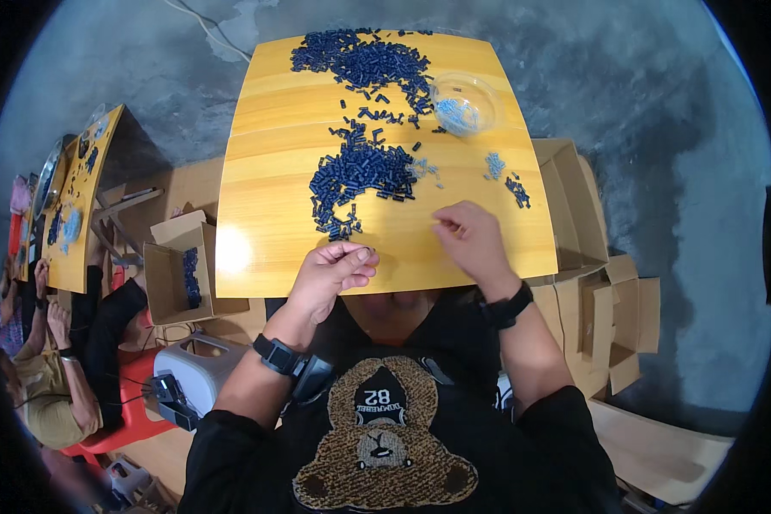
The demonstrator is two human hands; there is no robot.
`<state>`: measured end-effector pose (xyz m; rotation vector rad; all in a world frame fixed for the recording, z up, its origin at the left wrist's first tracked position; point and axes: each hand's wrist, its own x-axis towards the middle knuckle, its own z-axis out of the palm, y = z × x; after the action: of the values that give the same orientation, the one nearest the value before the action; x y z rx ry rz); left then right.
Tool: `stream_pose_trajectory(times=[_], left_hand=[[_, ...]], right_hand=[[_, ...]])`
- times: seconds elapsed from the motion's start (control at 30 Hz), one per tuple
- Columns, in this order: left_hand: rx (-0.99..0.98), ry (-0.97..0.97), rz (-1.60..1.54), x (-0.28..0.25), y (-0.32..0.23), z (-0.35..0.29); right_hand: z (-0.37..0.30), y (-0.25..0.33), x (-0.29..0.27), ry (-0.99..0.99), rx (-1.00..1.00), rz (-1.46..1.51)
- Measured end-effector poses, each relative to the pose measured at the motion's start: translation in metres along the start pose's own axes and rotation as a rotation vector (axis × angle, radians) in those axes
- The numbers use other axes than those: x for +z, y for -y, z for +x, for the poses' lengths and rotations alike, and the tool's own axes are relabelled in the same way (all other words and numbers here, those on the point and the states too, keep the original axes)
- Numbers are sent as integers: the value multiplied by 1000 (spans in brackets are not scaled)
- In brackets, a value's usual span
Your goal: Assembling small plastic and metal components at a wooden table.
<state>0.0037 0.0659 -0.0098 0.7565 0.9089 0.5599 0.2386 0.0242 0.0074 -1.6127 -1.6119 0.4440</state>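
Observation:
Over the near edge of the yellow wooden table (265, 206), my left hand (334, 270) is closed in a pinch. A tiny dark spot shows at its fingertips, too small to name. My right hand (474, 242) hovers to the right, apart from the left, with thumb and fingers curled together; what they hold, if anything, is hidden. Just beyond my hands lies a heap of short, dark tube-like pieces (364, 171). Small pale pieces (423, 169) touch its right side. Farther right are a little pale blue cluster (494, 165) and a small group of dark pieces (517, 193).
A second dark heap (360, 62) covers the far end. A clear round bowl (491, 96) at the far right holds pale blue pieces. Cardboard boxes (565, 188) stand right of the table, another box (167, 278) left. People sit at another table (81, 231) on the left.

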Motion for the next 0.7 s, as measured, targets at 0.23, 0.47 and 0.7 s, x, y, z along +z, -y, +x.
stream_pose_trajectory(times=[0.23,0.47,0.7], left_hand=[[12,139,-96,-12,8,5],[21,184,-130,-18,8,4],[-1,213,-172,-20,6,5]], right_hand=[[37,-31,-8,-34,99,-243],[48,-35,4,-30,99,-320],[50,-38,10,27,69,-449]])
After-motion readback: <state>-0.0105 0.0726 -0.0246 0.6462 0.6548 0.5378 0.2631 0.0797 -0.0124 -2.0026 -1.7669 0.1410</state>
